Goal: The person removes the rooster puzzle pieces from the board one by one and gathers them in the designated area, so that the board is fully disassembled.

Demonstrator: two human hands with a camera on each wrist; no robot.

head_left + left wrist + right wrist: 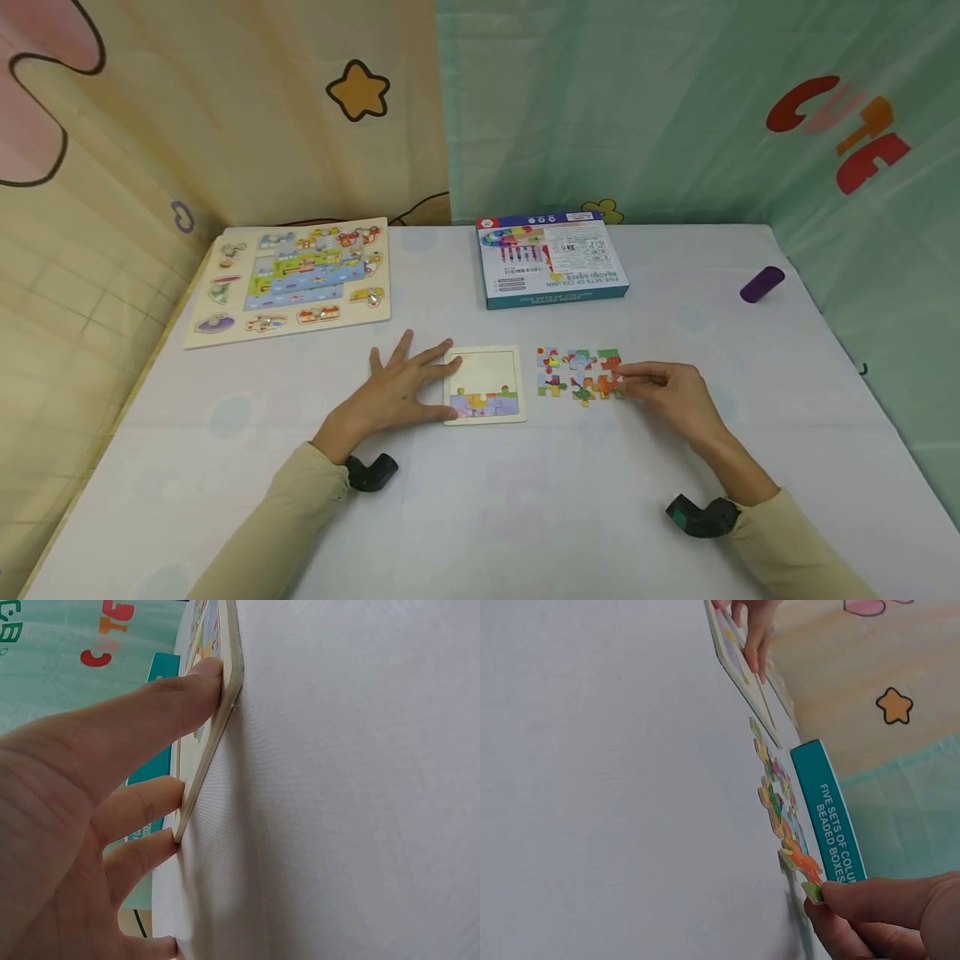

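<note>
A small puzzle tray (483, 365) lies flat at the middle of the table, its bottom row filled with purple and yellow pieces and its upper part bare wood. My left hand (396, 387) rests at the tray's left side with fingers spread; the thumb (196, 688) lies on the frame and two fingertips touch the edge. To the right of the tray, loose puzzle pieces (551, 385) lie in two rows. Between thumb and fingers, my right hand (678, 398) pinches an orange and green puzzle piece (810, 871) at the right end of these rows, tilted up off the cloth.
Behind the tray stands a teal and white box (555, 262) of beaded toys. A wooden knob-puzzle board (217, 337) with stacked picture sheets lies at the back left. On the far right is a purple cylinder (762, 284). Printed curtains (600, 108) close off the back.
</note>
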